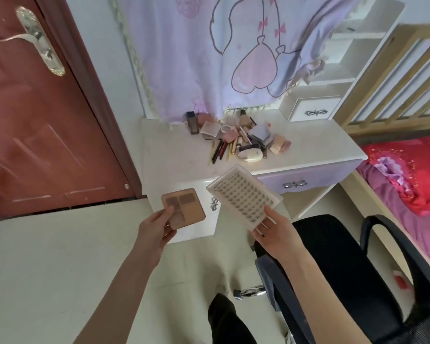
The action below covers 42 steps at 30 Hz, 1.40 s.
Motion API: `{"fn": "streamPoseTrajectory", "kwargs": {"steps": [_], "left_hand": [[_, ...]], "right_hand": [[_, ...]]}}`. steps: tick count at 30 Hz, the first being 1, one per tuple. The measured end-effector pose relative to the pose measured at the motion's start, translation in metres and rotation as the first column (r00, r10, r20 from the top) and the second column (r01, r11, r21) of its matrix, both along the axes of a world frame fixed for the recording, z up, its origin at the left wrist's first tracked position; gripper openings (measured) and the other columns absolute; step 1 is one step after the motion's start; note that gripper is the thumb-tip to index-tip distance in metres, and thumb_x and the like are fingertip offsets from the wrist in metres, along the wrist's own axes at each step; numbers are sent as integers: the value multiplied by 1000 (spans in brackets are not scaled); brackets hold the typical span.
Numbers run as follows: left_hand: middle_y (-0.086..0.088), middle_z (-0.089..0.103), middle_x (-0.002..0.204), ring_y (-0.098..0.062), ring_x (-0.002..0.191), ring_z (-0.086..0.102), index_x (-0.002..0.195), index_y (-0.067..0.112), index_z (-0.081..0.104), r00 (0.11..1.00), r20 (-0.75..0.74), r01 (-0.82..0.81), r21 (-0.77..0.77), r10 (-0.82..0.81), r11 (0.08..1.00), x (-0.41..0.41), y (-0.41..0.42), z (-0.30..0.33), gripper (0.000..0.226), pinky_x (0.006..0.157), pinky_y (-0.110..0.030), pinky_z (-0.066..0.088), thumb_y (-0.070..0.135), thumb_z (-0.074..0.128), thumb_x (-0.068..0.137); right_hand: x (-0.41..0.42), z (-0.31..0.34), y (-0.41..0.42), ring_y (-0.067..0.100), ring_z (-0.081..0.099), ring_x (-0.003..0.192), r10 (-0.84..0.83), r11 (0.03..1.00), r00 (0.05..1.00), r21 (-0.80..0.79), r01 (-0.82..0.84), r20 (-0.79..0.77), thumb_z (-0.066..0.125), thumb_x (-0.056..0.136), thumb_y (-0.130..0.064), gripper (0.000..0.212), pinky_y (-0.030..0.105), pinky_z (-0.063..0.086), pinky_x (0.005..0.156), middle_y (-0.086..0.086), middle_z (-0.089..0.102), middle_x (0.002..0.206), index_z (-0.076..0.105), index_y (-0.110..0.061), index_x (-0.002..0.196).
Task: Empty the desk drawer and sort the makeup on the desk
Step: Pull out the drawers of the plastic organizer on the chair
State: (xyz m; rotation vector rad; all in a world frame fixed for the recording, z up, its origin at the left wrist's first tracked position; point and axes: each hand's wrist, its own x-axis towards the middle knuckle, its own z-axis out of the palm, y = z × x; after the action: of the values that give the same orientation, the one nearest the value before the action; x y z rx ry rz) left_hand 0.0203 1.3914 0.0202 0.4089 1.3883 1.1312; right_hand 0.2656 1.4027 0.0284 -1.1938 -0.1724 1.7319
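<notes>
A white desk (pixel 308 142) stands under a lilac curtain, bearing a jumbled heap of makeup (pixel 241 137). In front of it, the left hand (pixel 157 229) pinches a square tan eyeshadow palette (pixel 184 209) (thumb on top); the right hand (pixel 271 229) grips a clear rectangular lash tray (pixel 243 197) by its near end.

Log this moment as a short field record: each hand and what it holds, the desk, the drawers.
left hand: holds a square eyeshadow palette by its near corner
right hand: holds a clear false-lash tray by its near end, tilted
desk: white top, bare on the left side
makeup pile: pencils, compacts and bottles heaped toward the back of the desk
purple drawer: closed, bow-shaped handle
chair: black, in front of the desk on the right
</notes>
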Motion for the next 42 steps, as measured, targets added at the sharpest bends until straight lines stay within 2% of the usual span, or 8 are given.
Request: {"fn": "streamPoseTrajectory", "kwargs": {"steps": [6,10,14,21,28,34,38,42], "left_hand": [[-6,64,86,-16,77,57,107,7,59,999,-36,-7,-30,6,1000,26,100,1,18,74,-25,45,14,53,92],[-7,62,84,-17,76,56,103,6,61,999,-32,1,-21,-2,1000,46,159,9,15,76,-26,46,11,50,93],[-7,60,83,-16,73,53,96,7,63,1000,-25,1,-46,-3,999,57,201,5,12,75,-27,45,10,51,92],[-7,63,84,-14,72,55,110,-1,60,997,-30,61,-111,-64,992,59,272,-11,23,70,-24,45,10,54,91],[-5,64,90,-13,77,57,119,3,55,984,-62,159,-113,-167,981,67,369,-23,27,72,-23,45,12,52,93],[-7,64,97,-14,80,58,120,5,55,970,-55,227,-134,-236,965,80,409,-31,27,68,-23,45,11,50,94],[-9,64,101,-16,84,58,117,7,57,974,-71,207,-122,-217,971,90,436,-38,24,71,-24,47,10,47,95],[-6,63,95,-14,77,58,103,8,57,969,-103,214,-100,-224,972,118,454,-37,14,64,-21,49,6,45,95]], "right_hand": [[20,-3,104,22,64,89,0,1000,1000,-12,0,-28,51,94,-14,14,30,58,66,8,68,93,59,-9,104],[35,0,170,22,67,76,-19,999,998,-42,17,-53,52,92,-9,11,29,57,54,8,71,78,59,-6,99],[45,-4,216,20,68,68,-27,998,998,-60,24,-50,50,90,-6,10,29,58,57,9,66,84,59,-7,95],[52,-16,281,21,67,72,-55,994,998,-98,50,-43,50,90,-4,10,31,59,61,8,68,77,59,-6,94],[61,-26,338,18,71,65,-134,987,990,-93,130,-38,52,91,-7,10,29,58,56,7,72,71,58,-5,100],[75,-26,376,22,62,78,-154,984,981,-70,163,118,50,93,-4,6,28,56,61,12,65,85,55,-7,91],[94,-30,396,22,64,76,-71,997,955,-20,80,287,52,93,-7,19,29,55,64,15,65,96,54,-1,111],[120,-31,418,22,63,77,-3,1000,933,-8,6,359,52,93,-6,17,28,54,69,13,66,93,60,-1,106]]}}
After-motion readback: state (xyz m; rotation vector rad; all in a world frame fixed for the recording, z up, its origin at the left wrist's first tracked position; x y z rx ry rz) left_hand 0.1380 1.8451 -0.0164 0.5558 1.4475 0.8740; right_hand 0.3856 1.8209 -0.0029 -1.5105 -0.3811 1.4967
